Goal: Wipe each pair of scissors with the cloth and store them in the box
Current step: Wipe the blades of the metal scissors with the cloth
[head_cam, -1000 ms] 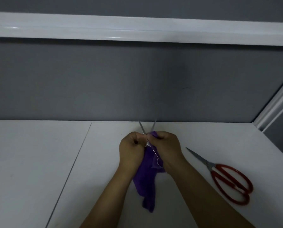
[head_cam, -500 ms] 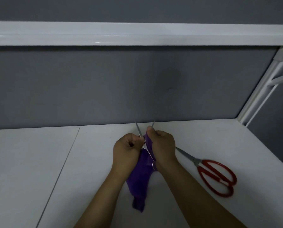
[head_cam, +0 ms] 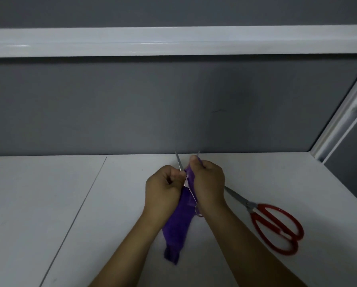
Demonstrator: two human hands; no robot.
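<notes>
Head view: two hands hold small steel scissors (head_cam: 180,165) and a purple cloth (head_cam: 179,224) over the white tabletop (head_cam: 49,204).
The left hand (head_cam: 163,187) has a closed grip at the left blade. The right hand (head_cam: 209,183) has its grip pinching the cloth round the right blade. Red-handled scissors (head_cam: 277,226) lie at 4 o'clock from the hands.

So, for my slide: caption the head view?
Left hand and right hand wipe open metal scissors with purple cloth; red-handled scissors lie nearby.
</notes>
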